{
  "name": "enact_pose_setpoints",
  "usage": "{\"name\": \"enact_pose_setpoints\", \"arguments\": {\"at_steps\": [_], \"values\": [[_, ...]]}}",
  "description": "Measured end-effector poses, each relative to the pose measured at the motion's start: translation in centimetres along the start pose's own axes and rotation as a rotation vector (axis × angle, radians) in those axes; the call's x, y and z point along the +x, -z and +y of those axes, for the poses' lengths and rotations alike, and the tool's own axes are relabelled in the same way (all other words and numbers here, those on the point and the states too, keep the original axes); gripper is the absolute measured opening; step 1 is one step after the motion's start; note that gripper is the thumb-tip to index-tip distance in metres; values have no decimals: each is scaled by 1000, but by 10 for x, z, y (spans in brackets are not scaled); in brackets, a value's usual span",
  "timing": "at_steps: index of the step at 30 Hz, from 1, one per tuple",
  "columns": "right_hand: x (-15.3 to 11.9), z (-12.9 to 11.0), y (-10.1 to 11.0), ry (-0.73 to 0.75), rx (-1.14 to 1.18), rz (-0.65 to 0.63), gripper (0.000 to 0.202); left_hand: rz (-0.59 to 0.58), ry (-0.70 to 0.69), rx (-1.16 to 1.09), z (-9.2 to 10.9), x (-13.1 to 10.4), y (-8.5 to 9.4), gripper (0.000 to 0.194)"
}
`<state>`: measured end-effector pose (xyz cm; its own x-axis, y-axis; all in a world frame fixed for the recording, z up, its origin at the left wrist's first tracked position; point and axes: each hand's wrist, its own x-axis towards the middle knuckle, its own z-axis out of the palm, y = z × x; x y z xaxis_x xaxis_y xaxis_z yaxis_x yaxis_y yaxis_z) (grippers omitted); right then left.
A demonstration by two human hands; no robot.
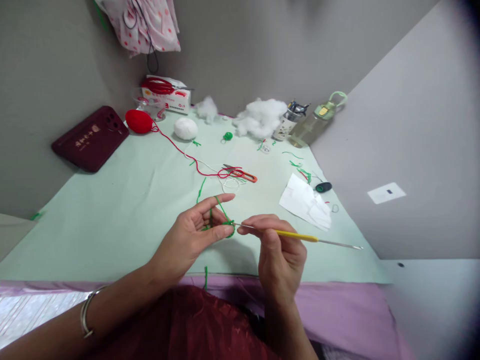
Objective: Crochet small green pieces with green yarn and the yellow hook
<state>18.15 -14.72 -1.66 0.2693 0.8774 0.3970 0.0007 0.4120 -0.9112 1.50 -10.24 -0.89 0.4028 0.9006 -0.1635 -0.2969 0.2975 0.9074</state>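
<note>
My left hand [198,225] pinches a small green crochet piece [229,230] between thumb and fingers, with green yarn looped over its raised index finger. My right hand [279,245] grips a crochet hook [298,235] with a yellow handle and metal ends. One end of the hook meets the green piece; the other points out to the right. Beyond my hands lie orange-handled thread snips [245,175], with red yarn [180,150] across them. The yarn leads back to a red ball [138,121].
On the pale green table [112,215] are a white ball [185,129], white stuffing [260,117], a dark red phone [92,140], a tissue pack [176,102], a pen cup [285,127], a bottle [311,125], papers [303,202] and yarn scraps.
</note>
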Motion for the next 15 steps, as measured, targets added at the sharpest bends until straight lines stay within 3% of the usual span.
{"name": "enact_pose_setpoints", "arguments": {"at_steps": [15], "values": [[-3, 1, 2, 44, 20, -12, 21, -37, -10, 13, -2, -3, 2, 52]]}}
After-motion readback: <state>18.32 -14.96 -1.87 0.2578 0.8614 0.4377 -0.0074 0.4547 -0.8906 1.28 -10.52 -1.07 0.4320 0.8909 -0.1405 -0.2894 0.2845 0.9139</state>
